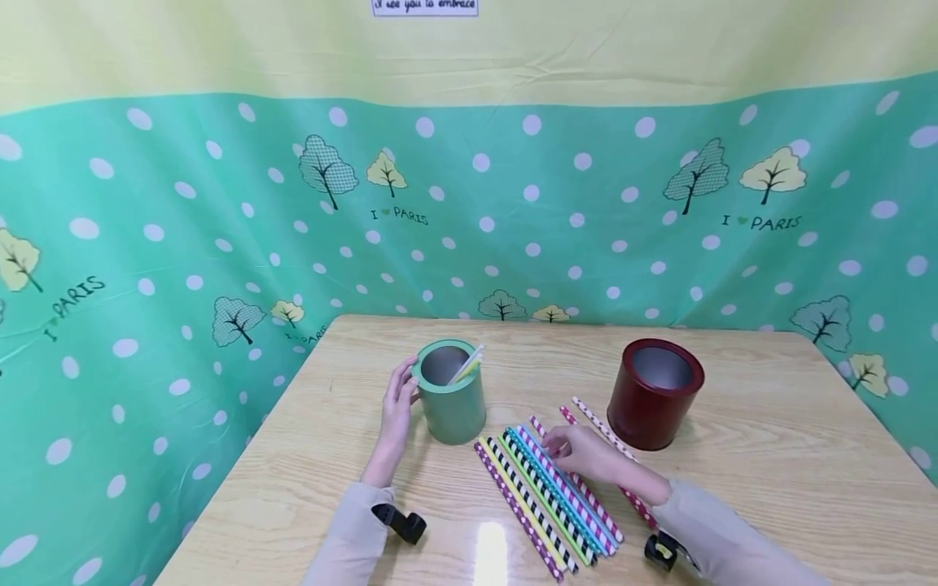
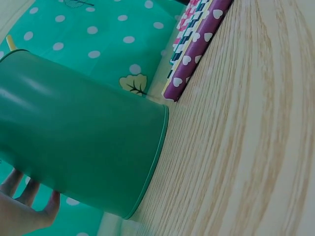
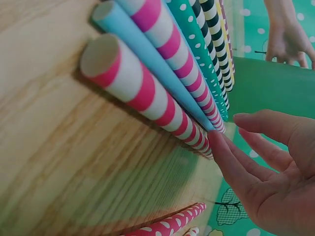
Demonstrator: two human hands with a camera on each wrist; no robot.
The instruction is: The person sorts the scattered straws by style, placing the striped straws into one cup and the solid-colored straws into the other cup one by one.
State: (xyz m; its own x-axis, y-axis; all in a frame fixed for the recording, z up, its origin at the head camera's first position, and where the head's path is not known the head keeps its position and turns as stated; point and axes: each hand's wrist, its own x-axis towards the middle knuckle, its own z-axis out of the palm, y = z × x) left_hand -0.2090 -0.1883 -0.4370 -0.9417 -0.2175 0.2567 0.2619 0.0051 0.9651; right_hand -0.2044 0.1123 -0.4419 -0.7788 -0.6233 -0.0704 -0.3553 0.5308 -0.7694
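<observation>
My left hand (image 1: pixel 398 407) rests its fingertips against the left side of a green can (image 1: pixel 456 417). Several straws (image 1: pixel 469 365) lean inside that can, their ends above its rim. My right hand (image 1: pixel 586 452) is low over a row of patterned paper straws, thumb and fingers apart. In the right wrist view a fingertip is right at the far ends of a light blue straw (image 3: pixel 147 54) and a pink-and-white striped straw (image 3: pixel 133 88). A purple straw with white hearts (image 1: pixel 516 509) lies at the row's left edge, beside a yellow one (image 1: pixel 523 500).
A dark red can (image 1: pixel 648 407) stands upright at the back right. Between it and the row lie a red dotted straw (image 1: pixel 636 505) and a white dotted straw (image 1: pixel 602 427). A green patterned curtain (image 1: pixel 550 212) hangs behind the wooden table (image 1: pixel 293 472).
</observation>
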